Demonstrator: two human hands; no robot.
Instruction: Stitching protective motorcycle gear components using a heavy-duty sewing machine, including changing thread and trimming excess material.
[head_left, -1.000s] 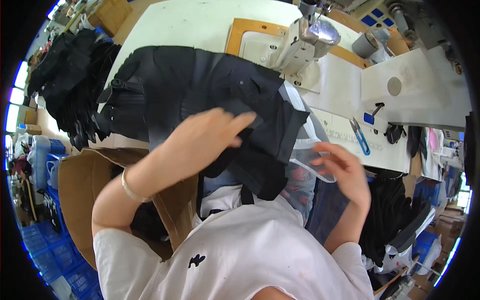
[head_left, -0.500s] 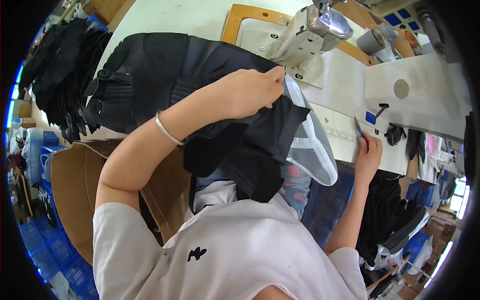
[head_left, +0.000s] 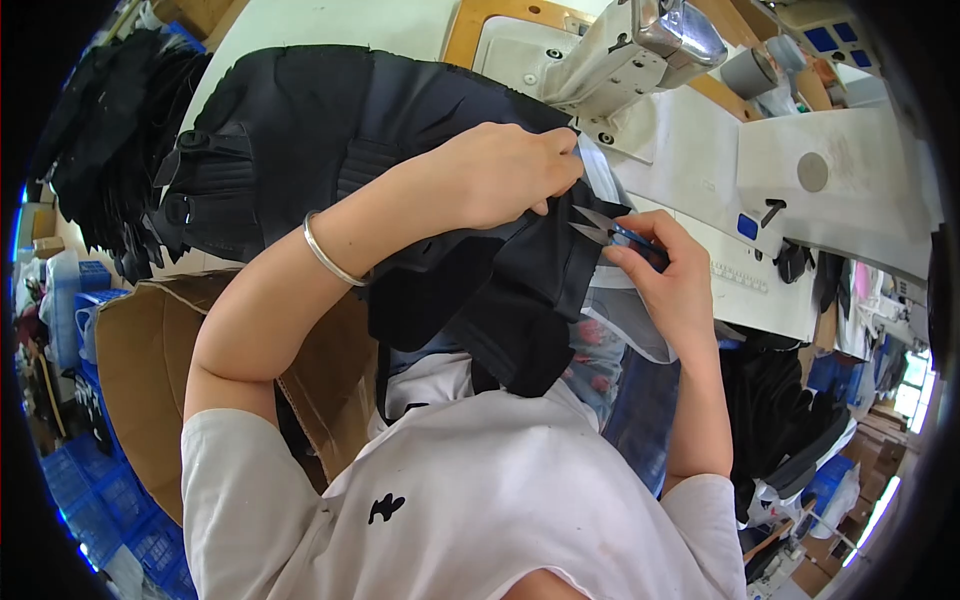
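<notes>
no readable lettering, only tiny ruler marks (head_left: 740, 277)

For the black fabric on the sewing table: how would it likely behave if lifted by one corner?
The black fabric would likely flop, since its near part drapes in folds beyond the edge of the white table. The ribbed section may bend less easily, given its raised rows. Rolling seems unlikely, as it lies spread out.

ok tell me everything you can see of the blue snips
The snips are small, with two pointed, silvery, metal-looking blades and a blue handle that looks darker toward the rear. The blades stand apart in a narrow V, tips pointing left toward the left hand, in front of the black cloth. The right hand holds the handle, hiding part of it. Whether the blades touch the cloth is unclear.
</notes>
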